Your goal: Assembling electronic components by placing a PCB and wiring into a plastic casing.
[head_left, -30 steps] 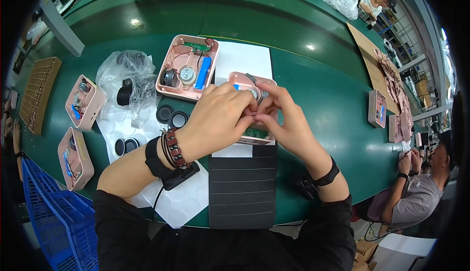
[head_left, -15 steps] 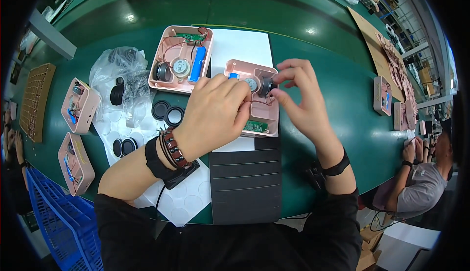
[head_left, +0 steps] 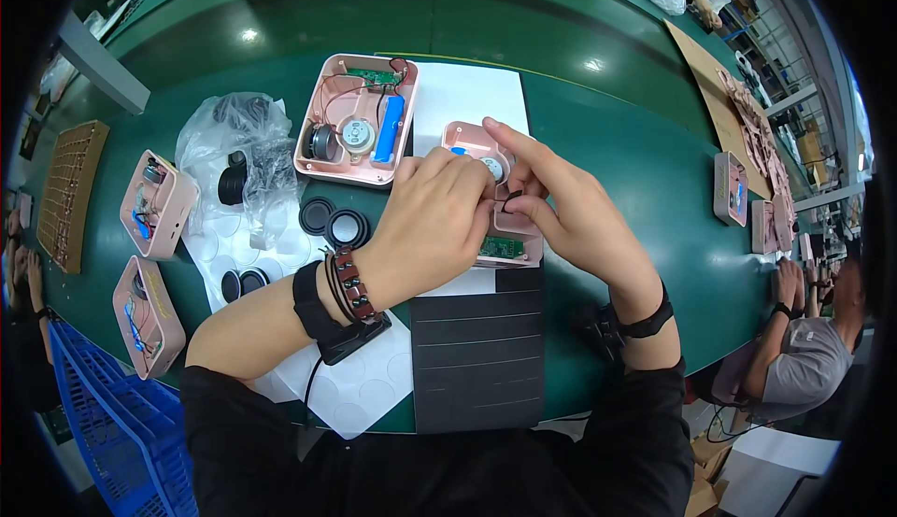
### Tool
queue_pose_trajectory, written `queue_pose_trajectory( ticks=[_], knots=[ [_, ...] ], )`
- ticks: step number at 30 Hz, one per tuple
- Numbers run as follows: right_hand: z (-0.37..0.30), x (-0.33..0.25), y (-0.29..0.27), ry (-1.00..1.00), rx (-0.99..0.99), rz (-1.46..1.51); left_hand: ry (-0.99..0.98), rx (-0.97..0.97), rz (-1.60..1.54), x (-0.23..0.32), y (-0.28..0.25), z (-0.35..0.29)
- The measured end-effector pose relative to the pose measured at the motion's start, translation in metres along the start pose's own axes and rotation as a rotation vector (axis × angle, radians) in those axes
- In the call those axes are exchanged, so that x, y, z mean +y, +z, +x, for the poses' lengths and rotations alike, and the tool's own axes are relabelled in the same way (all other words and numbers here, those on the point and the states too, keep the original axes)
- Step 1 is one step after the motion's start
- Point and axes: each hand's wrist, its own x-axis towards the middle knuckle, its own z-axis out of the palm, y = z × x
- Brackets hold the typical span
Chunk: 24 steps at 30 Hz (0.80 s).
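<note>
We look down and forward from the head, close above the worktop (head_left: 645, 209), through 1 fisheye view.

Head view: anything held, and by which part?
The right hand seems to pinch a small black piece, its gripped part hidden. Whether the left hand holds anything can't be told.

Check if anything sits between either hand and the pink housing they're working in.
Nothing visible: the left hand and right hand are both at the pink housing, fingers close together over its interior. The neighbouring open housing stands apart to its left, out of the way. Whatever lies under the fingers is hidden.
</note>
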Motion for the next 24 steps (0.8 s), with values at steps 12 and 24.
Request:
queue_pose_trajectory(
  ticks=[12,24],
  knots=[
    [-0.001,0.0,0.012,-0.225,0.002,-0.585,-0.029,-0.019,-0.037,0.002,0.001,-0.005],
    [-0.009,0.014,0.014,-0.234,0.152,-0.653,-0.017,-0.025,-0.058,-0.002,0.0,-0.006]
  ],
)
